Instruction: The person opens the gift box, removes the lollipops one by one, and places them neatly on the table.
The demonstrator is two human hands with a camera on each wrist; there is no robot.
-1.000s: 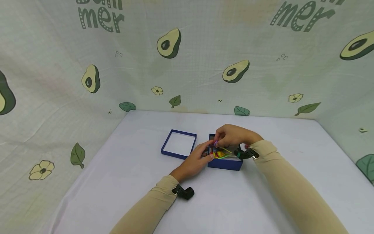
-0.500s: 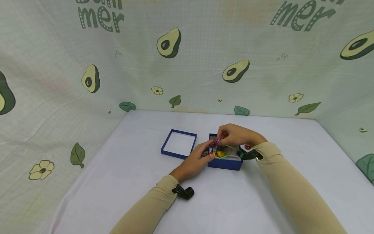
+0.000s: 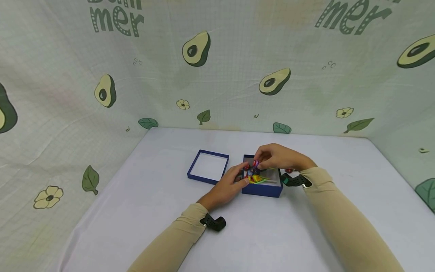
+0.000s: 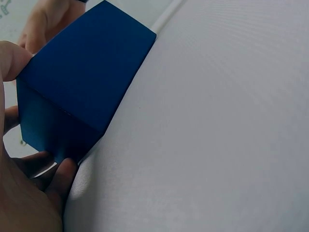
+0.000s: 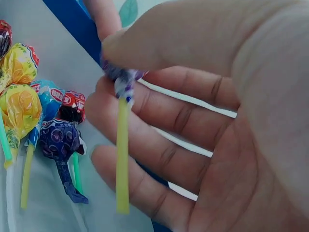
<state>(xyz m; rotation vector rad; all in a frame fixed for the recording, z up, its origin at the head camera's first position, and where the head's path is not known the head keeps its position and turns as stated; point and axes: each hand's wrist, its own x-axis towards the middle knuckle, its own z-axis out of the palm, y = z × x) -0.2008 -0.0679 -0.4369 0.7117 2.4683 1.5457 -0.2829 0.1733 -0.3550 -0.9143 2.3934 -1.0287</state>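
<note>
My right hand (image 3: pixel 280 156) pinches a lollipop (image 5: pixel 123 154) between thumb and fingertips, just above the blue box (image 3: pixel 261 190). Its wrapper is purple and its yellow stick points down in the right wrist view. Thumb and fingers of my left hand (image 3: pixel 225 185) hold the box at its left end; the left wrist view shows them at its corner. Inside lie several wrapped lollipops, among them a yellow one (image 5: pixel 20 108), a light blue one (image 5: pixel 47 96) and a dark purple one (image 5: pixel 60 140). My fingers partly cover the purple wrapper.
A blue-rimmed square lid (image 3: pixel 202 179) lies on the white table (image 3: pixel 163 170) left of the box. A small red round thing (image 3: pixel 289 170) shows beyond my right wrist, right of the box. A cloth (image 3: pixel 231 56) printed with avocados hangs behind the table.
My right hand has shifted slightly to the right and up with the lollipop, away from the left-hand fingers. The left hand, box and lid have stayed put.
</note>
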